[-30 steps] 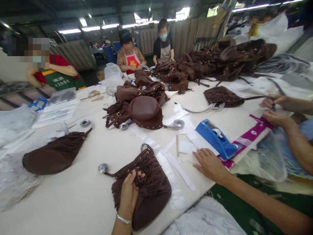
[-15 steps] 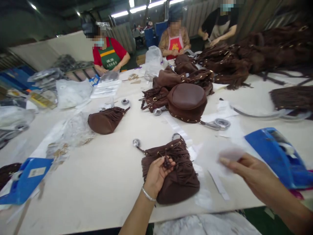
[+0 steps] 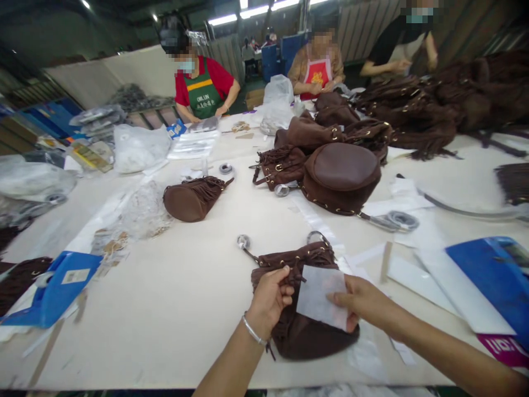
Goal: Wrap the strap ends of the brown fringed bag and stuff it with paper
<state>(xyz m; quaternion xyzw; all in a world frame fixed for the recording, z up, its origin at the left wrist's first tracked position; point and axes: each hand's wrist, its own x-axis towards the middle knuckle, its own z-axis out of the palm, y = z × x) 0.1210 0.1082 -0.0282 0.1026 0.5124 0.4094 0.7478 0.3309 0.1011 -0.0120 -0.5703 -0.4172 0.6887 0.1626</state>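
A dark brown fringed drawstring bag (image 3: 314,339) lies on the table in front of me, with gold eyelets along its top. My left hand (image 3: 270,298), wearing a silver bangle, is closed over the bag, pinching the dark drawstring tassel (image 3: 298,277); its far end pokes out past my fingers. My right hand (image 3: 359,306) grips a small white paper sheet (image 3: 320,295) by its right edge. The sheet is held over the bag's front and hides part of the fringe, close beside the tassel.
Another brown bag (image 3: 190,201) lies on its side to the left. Several more are piled at the back right, including an upturned one (image 3: 343,176). Blue bins (image 3: 53,289) stand at both sides. Plastic bags (image 3: 140,146) lie far left. Co-workers (image 3: 206,88) work across the table.
My right hand has brought the white paper sheet left, from beside the bag to over its front. My left hand keeps hold of the tassel. The view has shifted slightly left.
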